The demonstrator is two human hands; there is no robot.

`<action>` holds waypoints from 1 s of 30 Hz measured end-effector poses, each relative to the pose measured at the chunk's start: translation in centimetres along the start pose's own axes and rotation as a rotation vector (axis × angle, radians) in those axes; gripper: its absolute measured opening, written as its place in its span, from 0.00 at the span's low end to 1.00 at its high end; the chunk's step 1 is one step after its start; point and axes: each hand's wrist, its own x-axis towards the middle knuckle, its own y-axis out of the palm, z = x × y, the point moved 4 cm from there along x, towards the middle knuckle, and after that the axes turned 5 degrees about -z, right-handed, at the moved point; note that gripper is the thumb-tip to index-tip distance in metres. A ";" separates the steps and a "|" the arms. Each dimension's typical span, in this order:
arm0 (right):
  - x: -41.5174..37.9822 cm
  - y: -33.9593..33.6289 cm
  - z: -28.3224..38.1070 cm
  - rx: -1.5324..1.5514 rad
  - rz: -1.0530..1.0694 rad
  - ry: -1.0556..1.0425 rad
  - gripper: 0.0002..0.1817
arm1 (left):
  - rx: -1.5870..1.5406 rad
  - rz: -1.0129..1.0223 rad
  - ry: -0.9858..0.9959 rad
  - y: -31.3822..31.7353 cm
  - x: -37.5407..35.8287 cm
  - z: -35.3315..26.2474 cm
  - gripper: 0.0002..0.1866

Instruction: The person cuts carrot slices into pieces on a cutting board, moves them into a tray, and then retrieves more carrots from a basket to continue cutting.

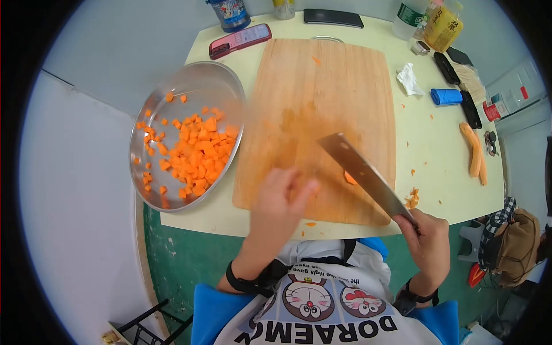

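Observation:
My right hand [426,238] is closed round the handle of a broad cleaver [368,175], whose blade slants up and left over the wooden cutting board [322,75]. A small orange carrot piece [349,177] lies on the board, partly hidden by the blade. My left hand [279,198], slightly blurred, is above the board's lower left part, thumb apart from the fingers; I make out nothing held in it. Left of the board, a round metal pan [221,72] holds many diced carrot pieces [198,152], and its rim is close to the board.
A phone [240,41] and a blue container [231,14] are at the back left. Several bottles, a crumpled tissue [409,79], a blue roll [446,96] and peeled carrots [472,149] stand or lie on the right. Carrot scraps [413,198] lie near the front right edge.

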 end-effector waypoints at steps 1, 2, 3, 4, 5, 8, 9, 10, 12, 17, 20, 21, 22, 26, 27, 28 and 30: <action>0.0 0.3 0.0 -0.002 0.007 0.003 0.09 | -0.112 -0.162 -0.047 -1.6 0.5 0.1 0.12; 0.0 0.6 0.3 -0.023 0.030 -0.056 0.09 | -0.225 -0.327 -0.094 -3.0 1.0 0.2 0.13; 0.0 0.8 0.6 -0.045 0.052 -0.117 0.09 | -0.227 -0.328 -0.101 -3.5 1.4 0.2 0.13; -0.1 0.9 0.8 -0.050 0.059 -0.121 0.09 | -0.324 -0.430 0.016 -4.3 1.7 -0.2 0.15; -0.1 1.2 1.3 -0.056 0.082 -0.154 0.10 | -0.419 -0.532 0.135 -5.0 1.9 -0.6 0.17; 0.0 2.0 2.5 -0.093 0.143 -0.205 0.11 | -0.660 -0.293 0.130 -4.0 2.7 -0.9 0.19; -0.1 2.3 2.8 -0.120 0.177 -0.219 0.12 | -0.663 -0.297 0.125 -3.6 2.8 -0.7 0.19; -0.1 2.5 3.0 -0.124 0.182 -0.220 0.12 | -0.770 -0.259 0.109 -3.0 3.0 -0.3 0.17; -0.2 2.8 3.3 -0.148 0.201 -0.230 0.12 | -0.883 -0.219 0.088 -2.4 3.1 0.0 0.14; -0.1 3.0 3.6 -0.192 0.217 -0.217 0.12 | -0.883 -0.151 0.063 -1.8 3.2 0.2 0.12; -0.2 3.0 3.8 -0.197 0.219 -0.210 0.13 | -0.878 -0.141 0.047 -1.9 3.3 0.2 0.12; -0.2 3.0 3.9 -0.199 0.216 -0.212 0.13 | -0.881 -0.139 0.046 -1.8 3.4 0.3 0.12; -0.2 3.0 4.0 -0.202 0.217 -0.211 0.13 | -0.883 -0.131 0.041 -1.7 3.4 0.4 0.12; -0.2 3.0 4.2 -0.224 0.235 -0.198 0.13 | -0.882 -0.123 0.048 -1.7 3.5 0.6 0.12; -0.2 3.0 4.3 -0.236 0.242 -0.193 0.13 | -0.884 -0.124 0.046 -1.7 3.5 0.6 0.12; -0.3 3.1 4.3 -0.238 0.245 -0.193 0.13 | -0.893 -0.122 0.045 -1.7 3.6 0.6 0.12; -0.4 3.2 4.2 -0.244 0.243 -0.204 0.12 | -0.904 -0.121 0.039 -1.7 3.6 0.5 0.12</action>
